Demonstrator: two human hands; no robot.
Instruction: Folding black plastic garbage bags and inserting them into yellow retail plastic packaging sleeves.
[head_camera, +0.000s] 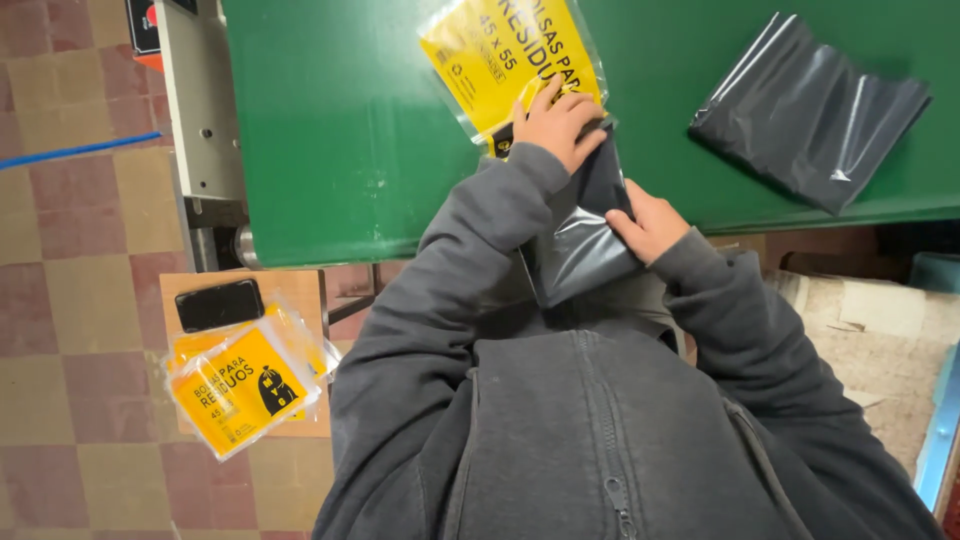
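Observation:
My left hand (555, 125) presses down on a clear packet with a yellow printed insert (505, 55) that lies on the green table (340, 130). A folded stack of dark grey plastic bags (585, 235) sticks out of the packet's near end and hangs over the table edge. My right hand (648, 222) grips that stack at its right side. Both arms are in grey hoodie sleeves.
Another folded stack of grey bags (805, 105) lies on the table at the right. To the left, a small wooden stool (300, 290) holds a black phone (219, 304) and several filled yellow packets (245, 385). A grey metal frame (200, 100) runs along the table's left edge.

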